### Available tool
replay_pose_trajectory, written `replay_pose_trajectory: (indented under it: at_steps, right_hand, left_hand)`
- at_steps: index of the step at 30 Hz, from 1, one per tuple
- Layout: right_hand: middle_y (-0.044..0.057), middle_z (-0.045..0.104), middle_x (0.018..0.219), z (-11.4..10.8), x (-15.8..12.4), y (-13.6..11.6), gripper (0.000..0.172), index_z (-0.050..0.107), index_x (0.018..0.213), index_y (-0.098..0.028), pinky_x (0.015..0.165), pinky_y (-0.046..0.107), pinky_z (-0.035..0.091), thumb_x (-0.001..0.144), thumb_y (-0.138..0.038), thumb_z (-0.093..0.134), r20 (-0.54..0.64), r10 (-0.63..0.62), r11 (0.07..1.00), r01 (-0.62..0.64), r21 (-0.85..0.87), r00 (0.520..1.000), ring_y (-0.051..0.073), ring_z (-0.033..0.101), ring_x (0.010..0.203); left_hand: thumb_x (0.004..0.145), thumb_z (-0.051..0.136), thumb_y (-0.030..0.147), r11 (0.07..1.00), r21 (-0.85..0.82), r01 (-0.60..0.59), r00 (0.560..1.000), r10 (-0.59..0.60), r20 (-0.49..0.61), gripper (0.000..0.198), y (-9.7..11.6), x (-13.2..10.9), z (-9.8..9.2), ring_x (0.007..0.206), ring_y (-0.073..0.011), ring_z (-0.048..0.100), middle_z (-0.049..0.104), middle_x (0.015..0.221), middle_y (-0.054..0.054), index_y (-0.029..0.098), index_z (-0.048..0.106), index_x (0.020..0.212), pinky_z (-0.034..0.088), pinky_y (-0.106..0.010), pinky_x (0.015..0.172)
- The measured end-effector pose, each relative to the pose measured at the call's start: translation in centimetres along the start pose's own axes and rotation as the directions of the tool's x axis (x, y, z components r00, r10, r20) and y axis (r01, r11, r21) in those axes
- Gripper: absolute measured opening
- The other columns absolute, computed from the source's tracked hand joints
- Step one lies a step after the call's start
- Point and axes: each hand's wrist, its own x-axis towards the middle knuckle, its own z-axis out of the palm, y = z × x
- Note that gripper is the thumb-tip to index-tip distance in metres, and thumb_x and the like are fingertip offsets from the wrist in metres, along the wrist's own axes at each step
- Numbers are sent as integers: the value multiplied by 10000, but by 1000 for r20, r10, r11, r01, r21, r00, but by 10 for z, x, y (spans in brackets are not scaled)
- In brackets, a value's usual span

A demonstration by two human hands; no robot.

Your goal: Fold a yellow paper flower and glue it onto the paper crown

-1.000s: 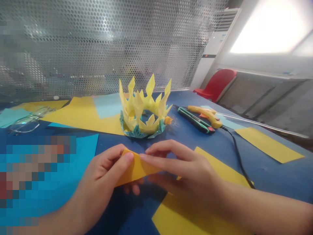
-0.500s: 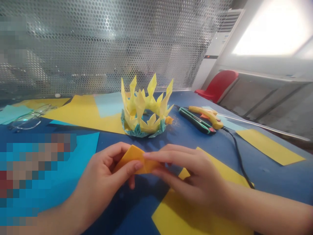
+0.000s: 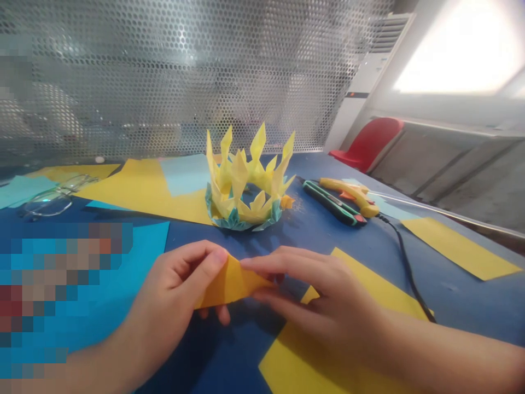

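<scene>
Perforated metal screen (image 3: 164, 71) straight ahead of my grip; red chair (image 3: 369, 139), white AC unit (image 3: 365, 82), bright window (image 3: 463, 49) far right.

Both forearms lie low and the hands meet fingertip to fingertip. The left hand (image 3: 172, 293) pinches the folded yellow paper (image 3: 229, 284), with the thumb on top and the other fingers (image 3: 223, 314) curled under it. The right hand (image 3: 328, 298) is palm down, its index finger stretched toward the left thumb and its own thumb below, pinching too.
</scene>
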Motion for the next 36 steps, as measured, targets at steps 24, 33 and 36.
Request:
replay_pose_trajectory:
  at_steps: [24,33,36]
  right_hand:
    - [41,634,917,-1,3,1,229,740,1054,-204,696,229,607,827,-185,764,-145,-40,998,32,-55,989,132,670,761]
    - [27,697,825,-8,4,0,38,745,850,-168,680,148,573,880,-161,723,-40,-102,995,102,-3,994,85,651,667]
    - [8,651,796,-6,5,1,117,726,740,-179,668,169,567,804,-229,809,-83,-39,999,39,1,996,88,633,659]
  left_hand:
    - [909,595,521,974,220,-63,996,49,69,305,0,3,0,628,-133,512,540,643,57,235,644,815,414,-215,582]
    - [935,526,335,943,300,-145,969,74,237,162,1,0,2,635,-146,506,571,682,53,245,634,855,409,-235,613]
    - [954,498,339,934,326,-145,958,50,283,187,1,0,2,634,-145,511,575,696,48,246,641,876,403,-237,613]
